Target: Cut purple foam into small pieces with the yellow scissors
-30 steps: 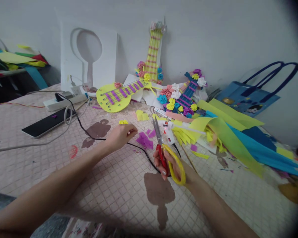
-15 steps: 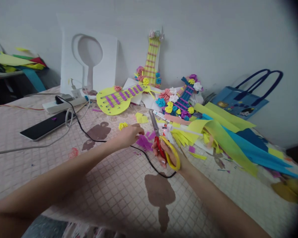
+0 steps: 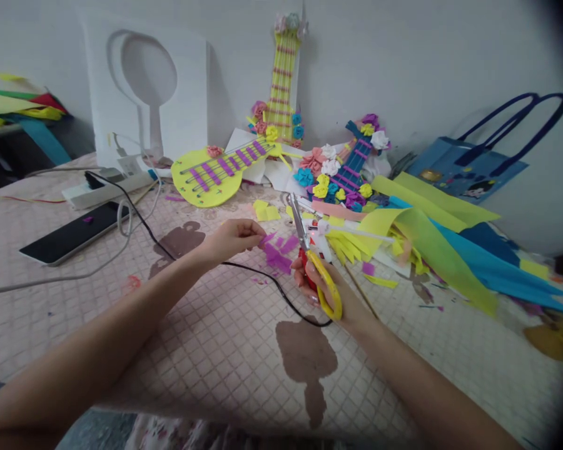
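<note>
Scissors (image 3: pixel 301 225) with one red and one yellow handle are in the right hand (image 3: pixel 327 289), above the middle of the counter (image 3: pixel 225 362). Its fingers are wrapped around the handles; the blades lie close together and point away from the person. Just left of them, purple paper scraps (image 3: pixel 278 260) lie in a small heap. The left hand (image 3: pixel 236 239) reaches their near edge, thumb and fingertips drawn almost together; whether a scrap is pinched there, I cannot tell.

A black cable (image 3: pixel 284 294) curves across the quilted cloth between the forearms. Beyond the scraps are yellow paper pieces (image 3: pixel 266 211), and beside the blades a white glue gun (image 3: pixel 324 249) lies near cut yellow strips (image 3: pixel 348 247). Farther right spread a yellow sheet (image 3: pixel 443 247) and blue paper (image 3: pixel 490 269), with a blue tote bag (image 3: pixel 464 167) behind them.

Toward the back lie a yellow guitar (image 3: pixel 209 187) with purple bars and a blue guitar (image 3: pixel 354 167) ringed by paper flowers. A white board (image 3: pixel 187 94) with a rounded cut-out leans against the wall. On the left, a dark flat device (image 3: pixel 70 236) lies in front of a white power strip (image 3: pixel 106 189).
</note>
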Action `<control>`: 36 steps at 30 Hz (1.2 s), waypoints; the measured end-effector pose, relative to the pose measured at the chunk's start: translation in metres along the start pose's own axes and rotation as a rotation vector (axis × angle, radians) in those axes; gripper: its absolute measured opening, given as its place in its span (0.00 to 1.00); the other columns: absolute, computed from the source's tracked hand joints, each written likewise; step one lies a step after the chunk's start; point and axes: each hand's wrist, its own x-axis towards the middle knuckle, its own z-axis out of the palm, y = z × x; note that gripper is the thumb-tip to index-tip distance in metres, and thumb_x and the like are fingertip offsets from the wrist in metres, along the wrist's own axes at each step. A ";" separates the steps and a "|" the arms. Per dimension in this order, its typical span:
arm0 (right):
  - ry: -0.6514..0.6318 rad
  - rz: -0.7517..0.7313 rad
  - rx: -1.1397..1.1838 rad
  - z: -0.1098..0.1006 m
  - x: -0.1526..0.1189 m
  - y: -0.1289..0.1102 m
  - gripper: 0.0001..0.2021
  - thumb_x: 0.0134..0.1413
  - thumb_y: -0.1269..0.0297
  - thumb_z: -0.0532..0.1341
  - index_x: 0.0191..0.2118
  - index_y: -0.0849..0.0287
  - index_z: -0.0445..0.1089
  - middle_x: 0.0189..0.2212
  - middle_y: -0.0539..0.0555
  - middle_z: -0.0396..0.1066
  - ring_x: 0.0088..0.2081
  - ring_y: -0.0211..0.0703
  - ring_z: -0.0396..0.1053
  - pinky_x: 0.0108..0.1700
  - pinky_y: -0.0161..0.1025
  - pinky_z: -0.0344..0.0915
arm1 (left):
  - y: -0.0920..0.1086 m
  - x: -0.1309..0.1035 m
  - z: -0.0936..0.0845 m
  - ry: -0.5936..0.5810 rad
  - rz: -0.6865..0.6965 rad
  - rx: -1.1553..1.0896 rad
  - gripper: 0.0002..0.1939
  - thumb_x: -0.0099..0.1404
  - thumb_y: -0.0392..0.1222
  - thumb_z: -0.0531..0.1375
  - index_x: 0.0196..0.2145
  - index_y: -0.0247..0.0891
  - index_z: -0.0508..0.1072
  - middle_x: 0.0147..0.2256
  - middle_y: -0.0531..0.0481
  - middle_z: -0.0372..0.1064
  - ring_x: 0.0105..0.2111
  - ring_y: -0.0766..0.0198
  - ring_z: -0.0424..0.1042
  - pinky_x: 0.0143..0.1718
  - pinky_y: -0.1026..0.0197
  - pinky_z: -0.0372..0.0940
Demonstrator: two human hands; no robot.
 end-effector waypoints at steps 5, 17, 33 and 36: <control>0.064 -0.001 -0.084 0.005 0.001 -0.002 0.19 0.45 0.48 0.67 0.31 0.56 0.62 0.22 0.44 0.61 0.16 0.28 0.47 0.17 0.30 0.42 | 0.006 -0.011 0.013 -0.050 0.070 0.041 0.07 0.59 0.41 0.62 0.31 0.34 0.73 0.26 0.51 0.71 0.25 0.69 0.66 0.27 0.66 0.61; 0.109 -0.043 -0.193 0.007 0.001 -0.004 0.15 0.37 0.63 0.70 0.30 0.54 0.63 0.25 0.44 0.62 0.21 0.32 0.53 0.21 0.32 0.50 | 0.020 -0.028 0.037 -0.272 0.202 0.190 0.10 0.62 0.39 0.60 0.42 0.35 0.72 0.30 0.50 0.73 0.27 0.67 0.69 0.28 0.65 0.63; 0.171 0.017 -0.112 0.009 -0.002 -0.001 0.15 0.37 0.63 0.68 0.33 0.54 0.63 0.24 0.44 0.62 0.19 0.31 0.53 0.19 0.32 0.49 | 0.009 -0.031 0.052 -0.257 -0.033 -0.176 0.12 0.58 0.46 0.65 0.27 0.34 0.69 0.23 0.54 0.67 0.23 0.71 0.63 0.24 0.67 0.58; 0.132 0.025 -0.116 0.009 -0.002 0.000 0.15 0.39 0.62 0.68 0.33 0.55 0.63 0.23 0.43 0.62 0.18 0.30 0.52 0.18 0.31 0.49 | 0.009 -0.031 0.052 -0.217 -0.132 -0.153 0.13 0.61 0.47 0.61 0.26 0.34 0.69 0.21 0.55 0.65 0.21 0.72 0.62 0.22 0.68 0.56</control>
